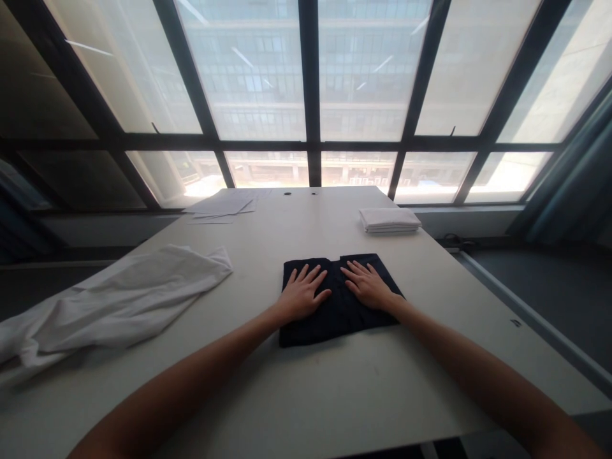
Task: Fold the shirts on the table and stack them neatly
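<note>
A dark navy piece of folded cloth (335,325) lies flat on the white table (296,395) in front of me. My left hand (302,294) rests palm down on its left half, fingers spread. On the right half lies my right hand (369,284), also flat with its fingers apart. A small notch shows in the cloth's far edge, between the two hands. Neither hand grips anything. What kind of garment or fabric the dark piece is, I cannot tell.
A crumpled white cloth (129,299) spreads over the table's left side and past its edge. Folded white cloth (389,220) sits at the far right. Paper sheets (222,203) lie at the far left. Large windows (358,70) rise beyond the table, with a curtain (568,172) at right.
</note>
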Available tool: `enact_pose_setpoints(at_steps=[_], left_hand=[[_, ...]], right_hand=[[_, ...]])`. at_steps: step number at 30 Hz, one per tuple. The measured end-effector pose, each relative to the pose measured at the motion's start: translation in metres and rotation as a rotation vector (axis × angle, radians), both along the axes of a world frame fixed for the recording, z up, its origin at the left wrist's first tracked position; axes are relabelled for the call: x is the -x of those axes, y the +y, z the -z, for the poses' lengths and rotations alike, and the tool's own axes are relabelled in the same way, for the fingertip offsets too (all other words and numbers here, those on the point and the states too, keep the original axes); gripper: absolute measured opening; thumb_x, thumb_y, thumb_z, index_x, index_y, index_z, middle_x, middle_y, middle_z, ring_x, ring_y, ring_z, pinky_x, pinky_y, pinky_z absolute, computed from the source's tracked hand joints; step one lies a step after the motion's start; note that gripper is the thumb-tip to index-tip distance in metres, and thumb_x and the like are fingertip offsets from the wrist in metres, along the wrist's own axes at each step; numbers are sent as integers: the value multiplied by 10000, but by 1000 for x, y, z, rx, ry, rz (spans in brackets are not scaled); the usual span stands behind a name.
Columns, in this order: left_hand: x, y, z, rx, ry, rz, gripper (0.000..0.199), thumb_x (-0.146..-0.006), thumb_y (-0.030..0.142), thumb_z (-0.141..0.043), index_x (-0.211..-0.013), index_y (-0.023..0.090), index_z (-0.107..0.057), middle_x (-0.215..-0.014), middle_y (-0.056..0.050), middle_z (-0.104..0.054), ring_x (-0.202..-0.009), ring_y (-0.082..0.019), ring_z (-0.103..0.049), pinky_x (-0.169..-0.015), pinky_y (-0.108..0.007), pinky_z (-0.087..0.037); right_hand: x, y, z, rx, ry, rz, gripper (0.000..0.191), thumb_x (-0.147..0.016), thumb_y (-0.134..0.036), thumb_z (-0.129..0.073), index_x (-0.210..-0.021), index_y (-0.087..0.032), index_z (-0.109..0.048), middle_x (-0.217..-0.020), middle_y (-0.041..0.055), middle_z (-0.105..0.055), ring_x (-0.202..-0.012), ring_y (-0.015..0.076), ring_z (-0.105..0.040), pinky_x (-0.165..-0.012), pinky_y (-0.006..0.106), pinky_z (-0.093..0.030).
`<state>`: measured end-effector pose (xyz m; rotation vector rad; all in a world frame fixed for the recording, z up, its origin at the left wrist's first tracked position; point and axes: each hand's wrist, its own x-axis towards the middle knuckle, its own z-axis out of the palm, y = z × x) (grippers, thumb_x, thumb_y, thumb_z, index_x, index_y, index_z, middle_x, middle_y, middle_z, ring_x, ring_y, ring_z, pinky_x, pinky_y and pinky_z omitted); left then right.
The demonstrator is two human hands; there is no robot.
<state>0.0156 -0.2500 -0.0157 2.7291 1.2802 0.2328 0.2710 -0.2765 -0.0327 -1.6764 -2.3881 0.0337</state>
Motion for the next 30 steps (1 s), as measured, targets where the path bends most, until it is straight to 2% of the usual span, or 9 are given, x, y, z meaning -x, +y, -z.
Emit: enact_pose_setpoints(at_steps=[4, 7, 9, 11, 15, 18, 22, 28, 30], left_hand=[[3, 20, 1, -31, 6, -110, 726, -984, 670, -310, -1576, 253, -344, -1649, -82, -275, -1527, -377, -174, -1219, -565, -143], [3, 15, 2, -32, 6, -113, 721, -983, 656, -326, -1572, 241, -354, -1649, -92, -272, -1530, -369, -169, -1218, -569, -145], [2, 5, 1, -22, -3, -41, 703, -990, 650, -317, -1577, 263, -336, -1658, -74, -250, -1537, -342, -158, -1219, -572, -141], [-1, -7, -1, -8, -8, 83, 691, -992, 661, -302, -1586, 308, -295, -1669, -40, -217, -1545, -311, -140, -1223, -566, -131], [-6, -19, -4, 11, 4, 172, 715, -982, 687, -308, -1596, 325, -255, -1676, -25, -184, -1550, -314, -106, -1225, -570, -104], [-7, -19, -3, 17, 5, 160, 714, -984, 685, -305, -1596, 319, -259, -1676, -24, -185, -1550, -313, -104, -1228, -560, -103], [-6, -17, -2, 15, -9, 163, 721, -990, 676, -302, -1599, 295, -254, -1674, -37, -192, -1550, -308, -108, -1231, -551, -96], [-5, -18, 0, 7, -36, 161, 721, -991, 670, -309, -1597, 280, -268, -1667, -45, -218, -1549, -301, -124, -1233, -531, -100], [-5, -18, 1, 9, -41, 160, 714, -991, 665, -317, -1595, 285, -274, -1666, -44, -224, -1548, -297, -127, -1234, -522, -101]], right_hand=[[3, -6, -2, 12, 15, -102, 560, -1050, -458, -307, -1560, -235, -368, -1641, 80, -277, -1529, 255, -204, -1216, 556, -169], [5, -7, 1, 20, 68, -139, 565, -1045, -455, -317, -1558, -225, -372, -1631, 82, -300, -1525, 258, -218, -1219, 566, -158], [2, -2, 1, 16, 174, -128, 543, -1041, -427, -323, -1539, -230, -411, -1608, 76, -357, -1510, 249, -266, -1217, 549, -194], [-8, 7, -1, -40, 340, -29, 517, -1026, -374, -339, -1495, -213, -484, -1548, 92, -463, -1459, 235, -377, -1205, 493, -268], [-50, 25, -16, -141, 597, 416, 458, -940, -252, -443, -1333, -123, -639, -1383, 162, -621, -1321, 245, -543, -1154, 390, -363], [-81, 26, -26, 34, 679, 619, 331, -870, -214, -547, -1129, -111, -726, -1183, 165, -721, -1181, 268, -636, -1039, 357, -466], [-97, 18, -34, 262, 758, 643, 161, -859, -262, -642, -847, -112, -699, -789, 124, -733, -733, 210, -708, -692, 301, -572], [-98, 6, -47, 594, 860, 592, 242, -825, -347, -757, -793, -142, -631, -592, -19, -562, -480, 80, -525, -454, 177, -422], [-97, 2, -51, 611, 880, 529, 231, -808, -331, -768, -782, -149, -629, -556, -48, -513, -456, 69, -476, -433, 168, -382]])
